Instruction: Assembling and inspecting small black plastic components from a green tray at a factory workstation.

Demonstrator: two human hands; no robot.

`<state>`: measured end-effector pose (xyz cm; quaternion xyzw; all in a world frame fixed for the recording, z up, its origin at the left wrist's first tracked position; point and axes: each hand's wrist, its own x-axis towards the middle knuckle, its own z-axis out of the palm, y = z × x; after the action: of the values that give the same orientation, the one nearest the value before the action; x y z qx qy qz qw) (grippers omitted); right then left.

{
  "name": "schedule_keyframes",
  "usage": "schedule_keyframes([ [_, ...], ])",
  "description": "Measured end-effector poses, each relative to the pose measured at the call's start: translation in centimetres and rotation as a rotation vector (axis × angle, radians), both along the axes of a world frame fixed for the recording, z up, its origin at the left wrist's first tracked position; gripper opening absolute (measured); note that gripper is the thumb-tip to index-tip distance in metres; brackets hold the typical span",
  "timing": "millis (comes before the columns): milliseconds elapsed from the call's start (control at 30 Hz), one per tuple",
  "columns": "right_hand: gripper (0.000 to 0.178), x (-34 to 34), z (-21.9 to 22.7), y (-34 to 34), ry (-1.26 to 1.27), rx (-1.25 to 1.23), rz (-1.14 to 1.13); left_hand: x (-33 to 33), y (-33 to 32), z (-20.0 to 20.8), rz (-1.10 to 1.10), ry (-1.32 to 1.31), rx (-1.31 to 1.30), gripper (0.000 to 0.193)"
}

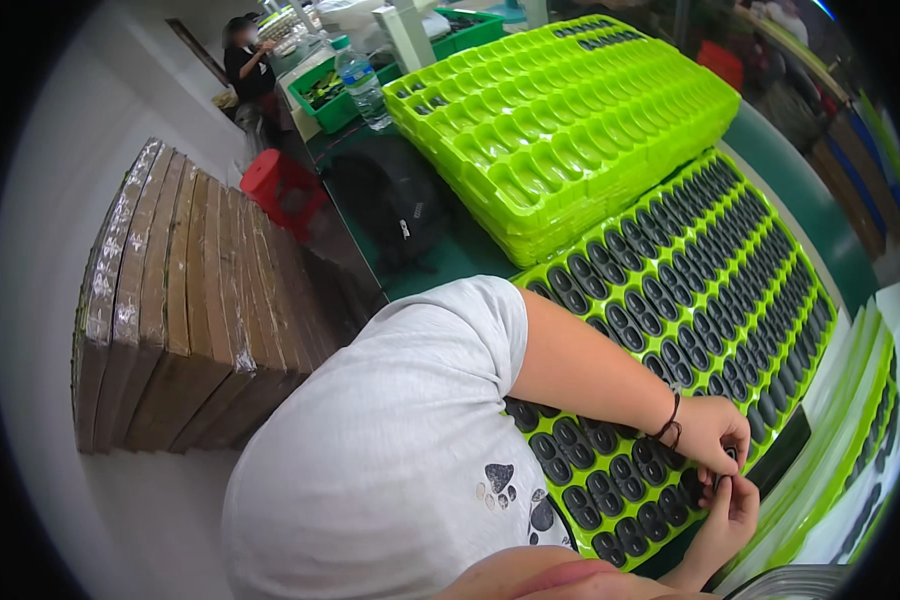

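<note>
My left hand (718,432), with a dark cord bracelet at the wrist, is closed in a pinch around a small black oval piece (732,454). Just below it, my right hand (732,522) also pinches at this piece, with thumb and finger together. Both hands are over the near right edge of a bright green moulded tray (660,325). Rows of black oval pieces (627,478) fill its pockets, several showing two rounded shapes on top. My fingers hide most of the held piece.
Stacked green trays (570,120), mostly bare on top, stand beyond the filled one. A black bag (395,205) and water bottle (362,85) share the green table. Flattened cardboard (185,300) leans left by a red stool (275,185). More trays (840,450) stand right. A person (250,65) is far back.
</note>
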<state>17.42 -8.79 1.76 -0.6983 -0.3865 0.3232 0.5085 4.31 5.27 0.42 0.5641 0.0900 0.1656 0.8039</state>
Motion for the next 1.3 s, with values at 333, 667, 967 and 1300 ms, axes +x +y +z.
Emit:
schedule_keyframes([
  [333, 0.011, 0.0, -0.6, 1.0, -0.124, 0.014, 0.031, -0.2, 0.8, -0.3, 0.018, 0.055, 0.066, 0.016],
  [667, 0.007, 0.4, -2.3, 1.2, -0.226, 0.034, 0.035, -0.3, 0.7, 0.0, 0.041, 0.074, 0.194, 0.016],
  [967, 0.027, -1.4, 2.2, 0.7, -0.186, -0.176, 0.007, -0.3, 0.2, 0.2, 0.053, 0.052, 0.167, 0.013],
  [1300, 0.022, -1.6, 0.5, 0.6, -0.271, -0.016, -0.014, -1.0, -0.9, 1.6, 0.161, -0.001, 0.178, 0.009],
])
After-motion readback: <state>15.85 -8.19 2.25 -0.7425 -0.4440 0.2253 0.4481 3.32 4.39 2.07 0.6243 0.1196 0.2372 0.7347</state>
